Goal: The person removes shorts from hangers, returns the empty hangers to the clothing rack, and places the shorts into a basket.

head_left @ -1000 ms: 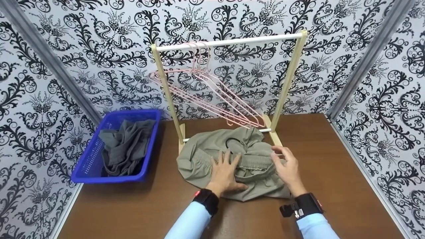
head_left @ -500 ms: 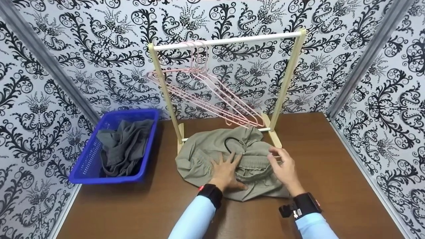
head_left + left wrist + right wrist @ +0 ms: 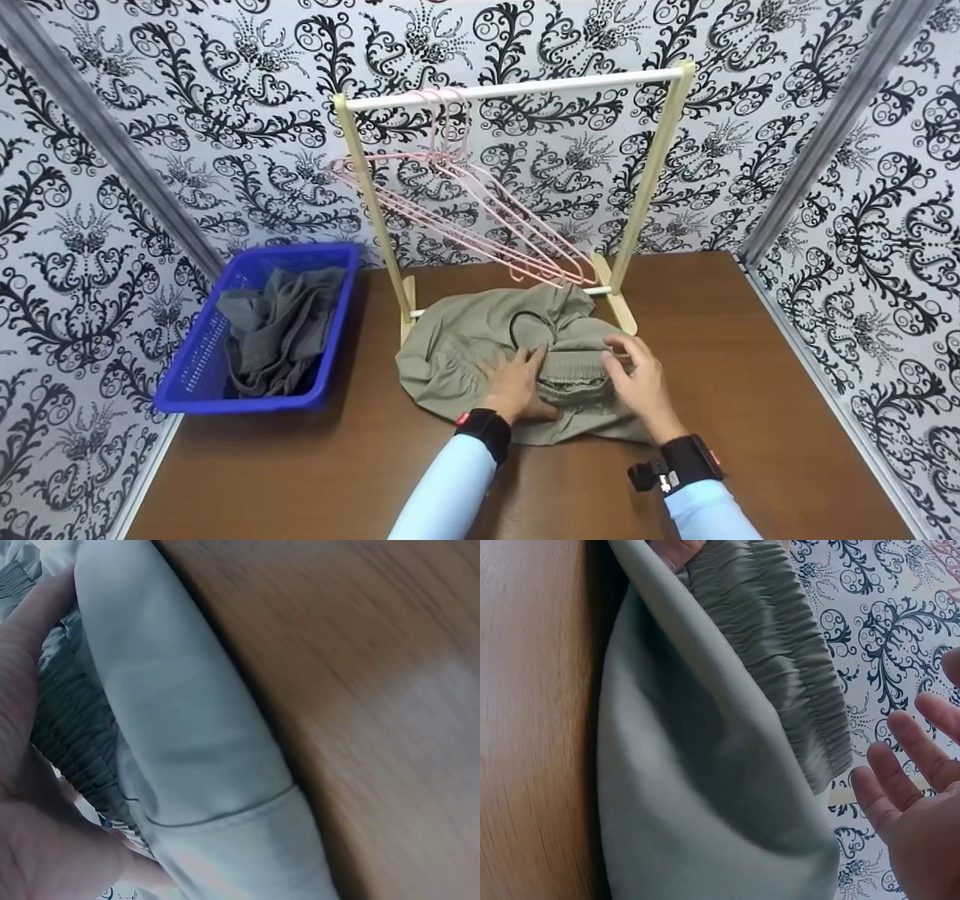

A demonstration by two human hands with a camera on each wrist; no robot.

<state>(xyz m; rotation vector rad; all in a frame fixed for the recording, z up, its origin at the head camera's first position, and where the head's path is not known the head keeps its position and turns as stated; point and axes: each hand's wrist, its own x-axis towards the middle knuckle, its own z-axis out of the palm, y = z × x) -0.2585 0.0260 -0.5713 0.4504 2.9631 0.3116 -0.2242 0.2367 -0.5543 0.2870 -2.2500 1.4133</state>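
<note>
An olive-grey pair of elastic-waist trousers or shorts lies bunched on the table, waistband facing up. My left hand rests on it left of the waist opening, fingers spread. The left wrist view has the thumb lying across the gathered elastic. My right hand hovers at the right end of the waistband, thumb and fingers loosely bent. In the right wrist view its fingers are apart from the cloth and hold nothing. A thin black curved line, like a hook or cord, lies on the cloth.
Behind the garment stands a small rack with a white rail and pale wooden posts. Several pink hangers hang from its left part. A blue basket with dark grey clothing sits at the left. Patterned walls enclose the brown table.
My left hand has slid slightly to the right with its fingers closer together. The waist opening looks narrower and the near cloth edge has drawn in. My right hand has shifted slightly left.
</note>
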